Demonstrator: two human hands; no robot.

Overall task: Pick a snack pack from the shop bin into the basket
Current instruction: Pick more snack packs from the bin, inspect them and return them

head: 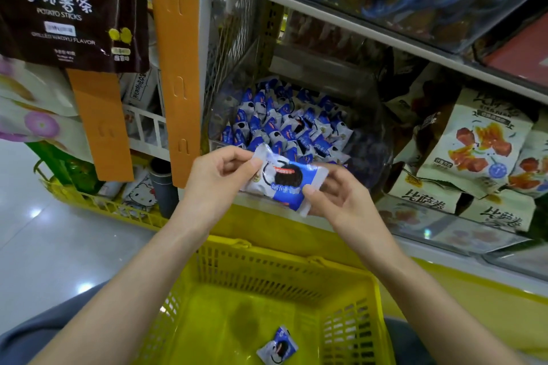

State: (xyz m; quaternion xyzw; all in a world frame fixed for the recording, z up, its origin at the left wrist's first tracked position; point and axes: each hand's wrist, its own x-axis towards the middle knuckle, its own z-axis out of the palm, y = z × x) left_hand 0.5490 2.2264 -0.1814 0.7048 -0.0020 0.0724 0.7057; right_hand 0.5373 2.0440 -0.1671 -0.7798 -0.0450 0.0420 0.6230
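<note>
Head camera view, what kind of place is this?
Most likely a shop's snack aisle: a clear plastic bin heaped with small blue-and-white snack packs, stacked printed snack bags, and a yellow plastic shopping basket.

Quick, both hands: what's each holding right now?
Left hand: pinches one end of the blue-and-white plastic snack pack.
Right hand: pinches that pack's other end.

Bright overhead shop light, glare spots on the glossy floor (35, 212), blurred, warped edges.

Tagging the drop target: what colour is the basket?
Yellow slotted plastic basket, seen best in the head view.
</note>
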